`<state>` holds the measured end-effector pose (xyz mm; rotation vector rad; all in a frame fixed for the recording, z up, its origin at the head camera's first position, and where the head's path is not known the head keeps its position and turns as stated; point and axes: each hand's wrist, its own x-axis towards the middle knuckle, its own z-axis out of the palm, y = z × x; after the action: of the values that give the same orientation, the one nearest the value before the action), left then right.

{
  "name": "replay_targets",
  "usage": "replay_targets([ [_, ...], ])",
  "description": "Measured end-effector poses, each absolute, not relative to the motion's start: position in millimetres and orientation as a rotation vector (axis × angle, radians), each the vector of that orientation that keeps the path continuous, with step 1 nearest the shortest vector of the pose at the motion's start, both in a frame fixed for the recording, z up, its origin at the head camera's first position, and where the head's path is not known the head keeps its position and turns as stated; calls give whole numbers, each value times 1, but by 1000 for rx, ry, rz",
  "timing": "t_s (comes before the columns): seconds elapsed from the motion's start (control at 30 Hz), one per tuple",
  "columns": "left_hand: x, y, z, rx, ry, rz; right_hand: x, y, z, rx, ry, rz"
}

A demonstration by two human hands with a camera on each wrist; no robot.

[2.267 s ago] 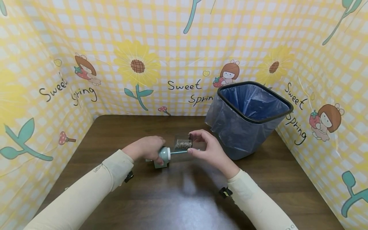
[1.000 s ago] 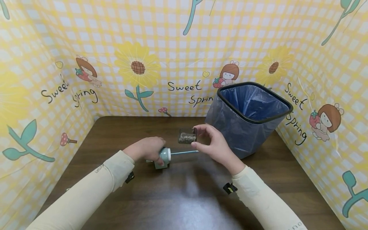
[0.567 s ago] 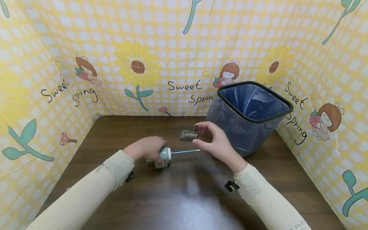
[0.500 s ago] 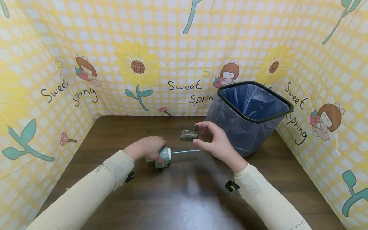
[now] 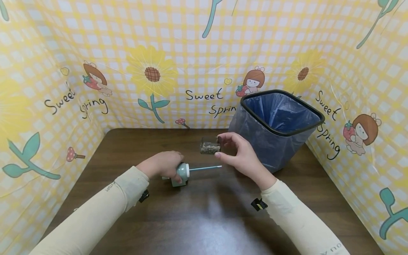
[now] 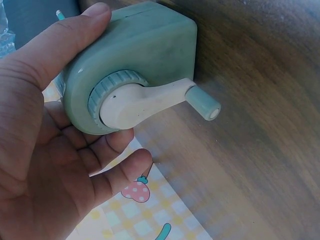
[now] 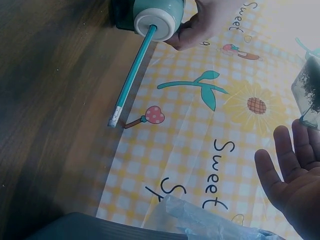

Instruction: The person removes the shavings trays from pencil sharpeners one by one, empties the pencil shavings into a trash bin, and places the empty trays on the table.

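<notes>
My left hand [image 5: 163, 164] grips a green hand-crank pencil sharpener [image 5: 182, 171] on the brown table. In the left wrist view its thumb lies on top of the body, and the white crank [image 6: 145, 102] faces the palm side. A blue pencil [image 5: 205, 168] sticks out of the sharpener's white front, eraser end outward. My right hand [image 5: 241, 154] pinches a small clear shavings drawer [image 5: 210, 146] by its right end, above and behind the pencil. Dark shavings lie inside it. The right wrist view catches the drawer [image 7: 306, 95] only partly, at its edge.
Right of my right hand stands a trash bin [image 5: 255, 141] with a black rim and a plastic liner. A yellow checked cloth [image 5: 197, 67] walls in the back and sides of the table [image 5: 197, 219].
The right hand has carried the drawer up, back and slightly right, away from the sharpener, baring the pencil's eraser end. The left hand and sharpener stay in place.
</notes>
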<state>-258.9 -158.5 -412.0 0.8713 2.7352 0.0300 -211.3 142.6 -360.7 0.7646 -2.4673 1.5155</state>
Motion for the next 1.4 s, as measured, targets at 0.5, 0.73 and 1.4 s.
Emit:
replay_targets([
  [0.5, -258, -161, -411, 848, 2733, 58, -212, 142, -348, 769, -2482, 1459],
  [0.73, -258, -161, -413, 864, 2737, 58, -212, 144, -345, 764, -2480, 1458],
  [1.4, -260, -159, -413, 865, 2734, 23, -211, 149, -337, 728, -2458, 1498],
])
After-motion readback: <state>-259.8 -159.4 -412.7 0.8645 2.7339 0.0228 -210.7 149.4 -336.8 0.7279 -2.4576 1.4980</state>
